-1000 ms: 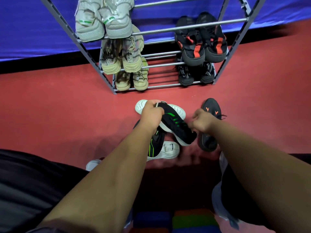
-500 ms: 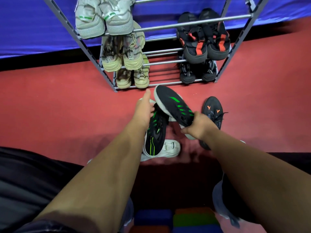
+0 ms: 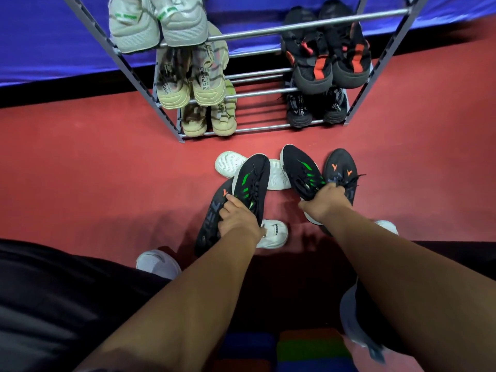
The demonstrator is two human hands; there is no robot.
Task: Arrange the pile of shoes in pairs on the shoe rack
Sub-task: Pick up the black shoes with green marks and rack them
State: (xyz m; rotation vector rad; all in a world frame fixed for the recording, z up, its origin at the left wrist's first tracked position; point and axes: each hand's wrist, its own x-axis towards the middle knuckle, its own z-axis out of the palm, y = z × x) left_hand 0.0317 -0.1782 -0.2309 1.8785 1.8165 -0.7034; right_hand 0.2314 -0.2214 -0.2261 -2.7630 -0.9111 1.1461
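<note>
Two black shoes with green stripes are held in front of the shoe rack (image 3: pixel 171 124).

In the head view, the left hand (image 3: pixel 237 220) is closed around one green-striped shoe (image 3: pixel 252 183), which lies over a black orange-marked shoe (image 3: pixel 213 218) and a white shoe (image 3: pixel 273 232); an upturned white shoe (image 3: pixel 230 163) lies behind. The right hand (image 3: pixel 324 202) grips the other green-striped shoe (image 3: pixel 300 173), beside a second orange-marked shoe (image 3: pixel 342 167). Beige pairs (image 3: pixel 193 84) and black-and-red shoes (image 3: pixel 327 63) are already shelved.

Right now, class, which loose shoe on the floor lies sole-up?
The white shoe nearest the rack, partly under the left green-striped shoe: its pale tread faces up, while the others show their uppers.
</note>
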